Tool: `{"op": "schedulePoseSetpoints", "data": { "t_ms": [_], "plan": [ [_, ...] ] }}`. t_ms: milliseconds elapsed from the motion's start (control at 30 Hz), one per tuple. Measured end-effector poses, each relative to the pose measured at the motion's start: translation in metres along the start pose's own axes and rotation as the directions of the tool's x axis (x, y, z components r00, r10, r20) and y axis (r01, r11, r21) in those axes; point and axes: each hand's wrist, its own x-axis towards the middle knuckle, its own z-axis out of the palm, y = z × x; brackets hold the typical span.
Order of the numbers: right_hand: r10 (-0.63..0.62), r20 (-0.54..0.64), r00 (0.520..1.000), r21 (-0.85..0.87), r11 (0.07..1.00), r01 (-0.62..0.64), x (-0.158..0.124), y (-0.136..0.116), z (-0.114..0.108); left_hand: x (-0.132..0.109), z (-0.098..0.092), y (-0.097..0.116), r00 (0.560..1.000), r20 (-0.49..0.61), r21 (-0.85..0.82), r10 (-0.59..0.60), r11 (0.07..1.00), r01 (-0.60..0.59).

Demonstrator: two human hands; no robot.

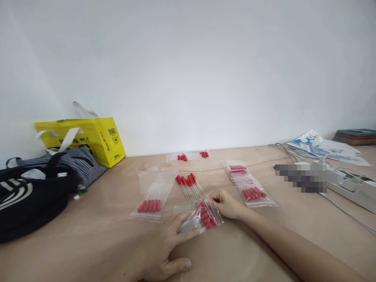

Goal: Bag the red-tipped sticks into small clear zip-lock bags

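A clear zip bag point(210, 213) with several red-bulbed droppers in it is tilted up off the table in front of me. My right hand point(227, 204) pinches its upper right edge. My left hand point(164, 243) lies against the bag's lower left end, fingers stretched out and thumb apart. Just behind the bag lie loose droppers point(189, 186) with red bulbs and thin clear stems. Another filled bag point(149, 205) rests to the left, beside an empty-looking clear bag point(147, 178). On the right, filled bags point(249, 188) overlap one another.
Small red bulbs point(182, 157) and clear stems lie on plastic near the wall. At left stand a yellow bag point(102, 137), a striped bag point(85, 168) and a black bag point(32, 207). A power strip point(349, 188) with cables and printed sheets point(320, 147) occupy the right.
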Motion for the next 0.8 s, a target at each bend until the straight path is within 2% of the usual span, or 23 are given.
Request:
{"op": "schedulePoseSetpoints", "data": {
  "t_ms": [67,133,200,300,367,467,633,700,800],
  "plan": [
    [-0.017,0.005,1.0,0.099,0.995,0.016,0.0,0.004,-0.002,0.0,-0.002,0.002,1.0,-0.008,-0.014,0.0,1.0,0.0],
    [0.03,-0.061,0.998,0.161,0.987,-0.02,0.0,0.007,-0.004,0.0,-0.004,0.003,1.0,0.005,-0.021,-0.003,1.0,0.003],
    [0.144,-0.124,0.982,0.211,0.971,-0.116,0.0,0.007,-0.006,0.001,-0.005,0.004,1.0,0.015,-0.015,-0.008,1.0,0.008],
    [0.303,-0.136,0.943,0.272,0.927,-0.258,0.0,0.003,-0.008,0.001,-0.004,0.004,1.0,0.009,-0.012,0.016,1.0,-0.016],
    [0.283,-0.096,0.954,0.259,0.933,-0.251,-0.002,0.0,-0.009,0.0,-0.002,0.003,1.0,0.009,-0.011,0.024,1.0,-0.024],
    [0.167,0.031,0.985,0.208,0.963,-0.17,-0.006,-0.002,-0.01,-0.001,0.001,0.001,0.999,-0.007,-0.019,0.041,0.999,-0.042],
    [0.199,0.211,0.957,0.08,0.972,-0.22,-0.019,-0.003,-0.027,-0.002,0.005,0.0,0.999,-0.016,-0.067,0.041,0.997,-0.042],
    [0.209,0.222,0.952,0.024,0.975,-0.22,-0.026,-0.006,-0.041,-0.002,0.006,0.0,0.999,-0.03,-0.078,0.03,0.996,-0.032],
    [0.233,0.152,0.96,-0.007,0.972,-0.235,-0.037,-0.012,-0.067,-0.002,0.007,-0.001,0.999,-0.028,-0.079,0.031,0.996,-0.033]
  ]
}}
